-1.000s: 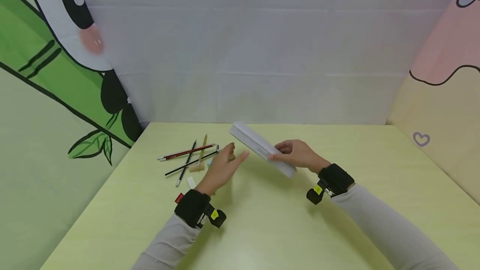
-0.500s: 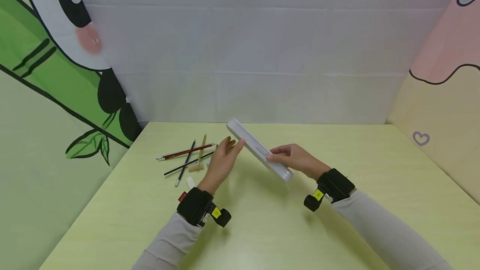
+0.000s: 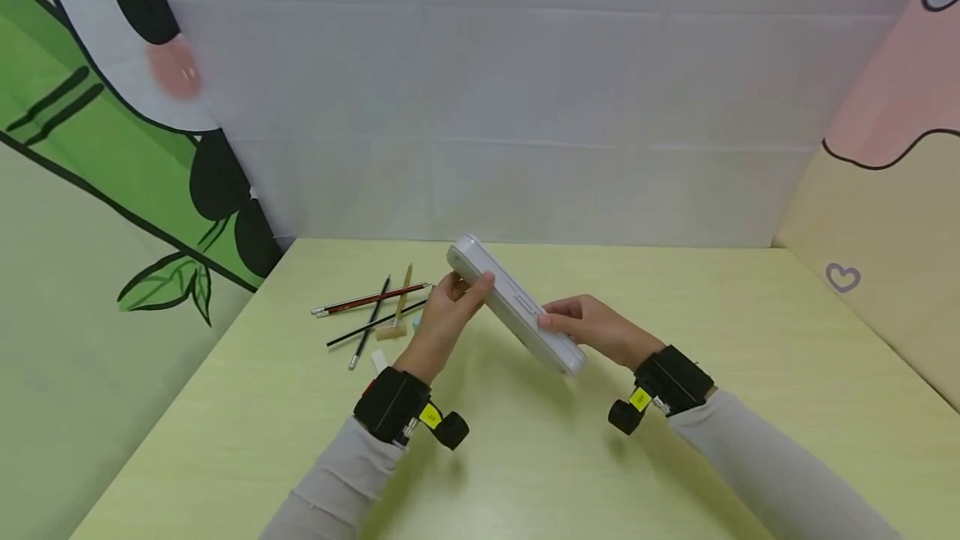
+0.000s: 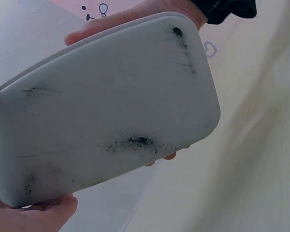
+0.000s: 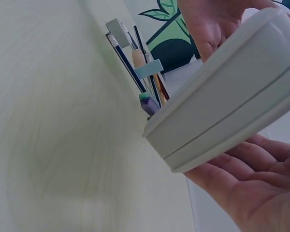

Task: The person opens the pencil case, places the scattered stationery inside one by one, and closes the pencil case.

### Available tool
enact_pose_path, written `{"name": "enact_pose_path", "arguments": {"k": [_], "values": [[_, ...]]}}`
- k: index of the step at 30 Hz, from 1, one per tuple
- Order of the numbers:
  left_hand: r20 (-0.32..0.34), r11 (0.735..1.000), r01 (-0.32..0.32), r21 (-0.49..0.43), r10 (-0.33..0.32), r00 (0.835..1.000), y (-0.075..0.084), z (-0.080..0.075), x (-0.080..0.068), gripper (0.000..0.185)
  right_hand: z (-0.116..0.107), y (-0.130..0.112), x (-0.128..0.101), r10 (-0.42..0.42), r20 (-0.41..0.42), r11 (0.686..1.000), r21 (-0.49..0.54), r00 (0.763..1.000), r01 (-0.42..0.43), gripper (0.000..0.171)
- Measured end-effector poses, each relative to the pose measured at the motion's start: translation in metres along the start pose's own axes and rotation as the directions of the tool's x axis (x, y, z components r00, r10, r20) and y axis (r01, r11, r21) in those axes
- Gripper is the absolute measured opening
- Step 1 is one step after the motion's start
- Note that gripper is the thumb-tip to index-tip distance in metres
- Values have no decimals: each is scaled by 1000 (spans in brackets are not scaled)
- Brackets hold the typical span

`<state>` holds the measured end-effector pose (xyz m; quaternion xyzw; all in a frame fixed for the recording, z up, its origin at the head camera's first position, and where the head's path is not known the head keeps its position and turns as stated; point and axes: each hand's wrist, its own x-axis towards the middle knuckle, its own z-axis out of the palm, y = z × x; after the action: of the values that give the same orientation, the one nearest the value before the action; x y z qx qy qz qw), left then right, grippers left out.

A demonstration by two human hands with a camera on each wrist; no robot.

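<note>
At the far left of the table (image 3: 225, 407) the pencils (image 3: 371, 311) lay loose in a small heap, none of them gathered up, so by my reckoning the putting-away was all left to do. The case (image 3: 516, 305) was off the table, tilted, its lid shut along the seam; opening it was not yet done. My left hand (image 3: 442, 319) held the case's far end, thumb over the top edge and fingers curled under it, wrist bent upward. My right hand (image 3: 592, 327) gripped the near end, thumb by the front latch, fingers wrapped beneath, forearm angled in from the right. The case hung between both hands, above the middle of the table.
</note>
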<state>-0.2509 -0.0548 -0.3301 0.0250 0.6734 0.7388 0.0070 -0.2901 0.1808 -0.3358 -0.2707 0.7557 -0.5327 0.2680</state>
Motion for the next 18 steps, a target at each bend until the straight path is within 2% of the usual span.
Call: {"name": "enact_pose_path", "arguments": {"k": [4,9,13,18], "values": [[7,996,-7,-89,8,1000,2,3,0,62,2,0,0,-10,19,1000,12,1000,9,68],[-66,992,-41,-118,34,997,6,6,-2,57,5,-2,-1,-27,40,999,41,999,25,71],[-126,991,-56,-120,40,991,7,8,-3,54,8,-2,-2,-31,60,997,71,998,27,70],[-170,995,-49,-87,34,985,7,10,-2,54,9,-1,-3,-41,72,996,78,997,36,68]]}}
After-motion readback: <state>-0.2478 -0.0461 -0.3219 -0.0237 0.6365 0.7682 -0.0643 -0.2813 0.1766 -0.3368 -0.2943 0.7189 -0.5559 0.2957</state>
